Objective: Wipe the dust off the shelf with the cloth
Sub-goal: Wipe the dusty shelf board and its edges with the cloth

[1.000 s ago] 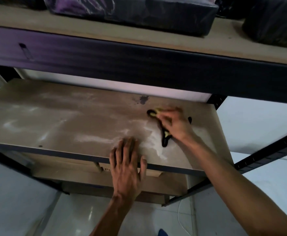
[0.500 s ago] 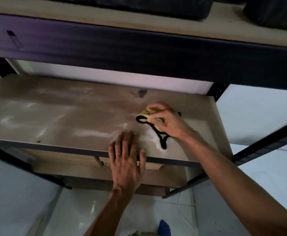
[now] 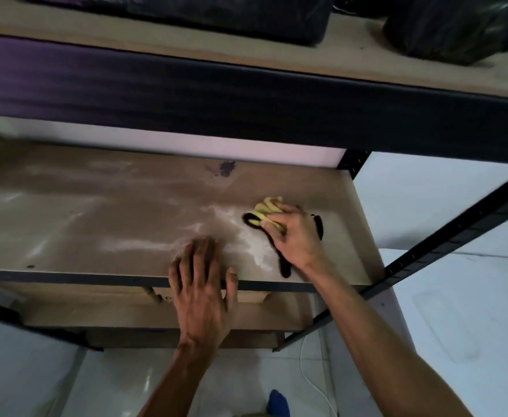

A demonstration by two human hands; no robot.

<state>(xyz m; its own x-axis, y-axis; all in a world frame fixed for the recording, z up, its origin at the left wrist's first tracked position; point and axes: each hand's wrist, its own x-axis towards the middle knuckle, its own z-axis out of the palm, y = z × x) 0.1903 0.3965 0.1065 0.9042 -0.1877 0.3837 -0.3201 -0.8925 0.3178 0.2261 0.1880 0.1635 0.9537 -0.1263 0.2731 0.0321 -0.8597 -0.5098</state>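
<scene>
Since the shelf [image 3: 81, 212] runs well out to the left of both hands and carries pale dust [image 3: 138, 245] in streaks along most of that length, I judge the wiping far from finished. Above it the upper shelf [image 3: 352, 60] sits close, with dark bags [image 3: 457, 25] on it (its thick black beam cuts the headroom at the back), so strokes want to be kept flat and low.

The left hand [image 3: 201, 293] lies flat with fingers spread on the front of the board, its palm over the front edge [image 3: 66, 276], as if bracing. The right hand [image 3: 296, 236] has its fingers curled over the cloth [image 3: 266, 207], a yellow one with black trim. The cloth is bunched and pressed onto the board toward the right end, touching a white patch of dust.

To do this step well, press evenly and draw the cloth in long overlapping passes toward one side. That gathers the powder rather than scattering it; fold to a clean face when the cloth loads up.

Room is open leftward. On the right the board ends near the black post [image 3: 352, 164], and a pale wall [image 3: 186, 145] closes the back. Dust pushed over the front edge would likely land on the lower boards [image 3: 156, 320]. A small dark stain [image 3: 225, 168] near the back may need harder rubbing.
</scene>
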